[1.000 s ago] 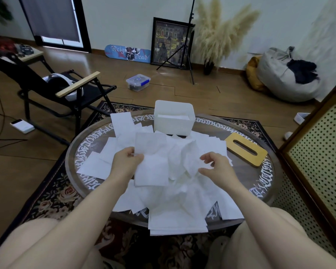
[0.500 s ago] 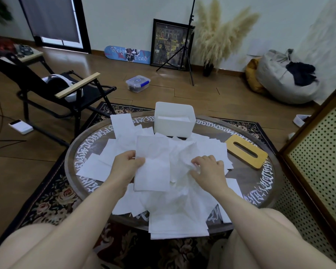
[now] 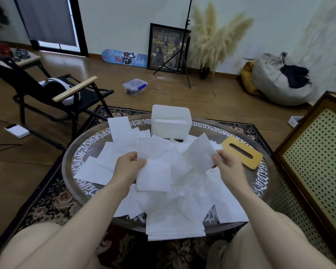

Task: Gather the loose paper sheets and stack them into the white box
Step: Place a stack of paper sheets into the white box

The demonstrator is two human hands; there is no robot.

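Note:
Loose white paper sheets (image 3: 175,210) lie in a messy heap across the round table (image 3: 74,156), some hanging over its near edge. My left hand (image 3: 128,167) pinches one sheet (image 3: 153,167) by its left edge and holds it above the heap. My right hand (image 3: 227,166) pinches a second sheet (image 3: 199,154), lifted and tilted. The white box (image 3: 170,128) stands open at the table's far side, with some paper inside it.
A yellow wooden lid with a slot (image 3: 241,155) lies on the table right of the box. A black folding chair (image 3: 52,94) stands to the left, a perforated cabinet (image 3: 318,171) to the right. My knees are under the near table edge.
My right hand dipped to the heap, pinched a sheet and lifted it up to the right. My left hand kept hold of its sheet and barely moved.

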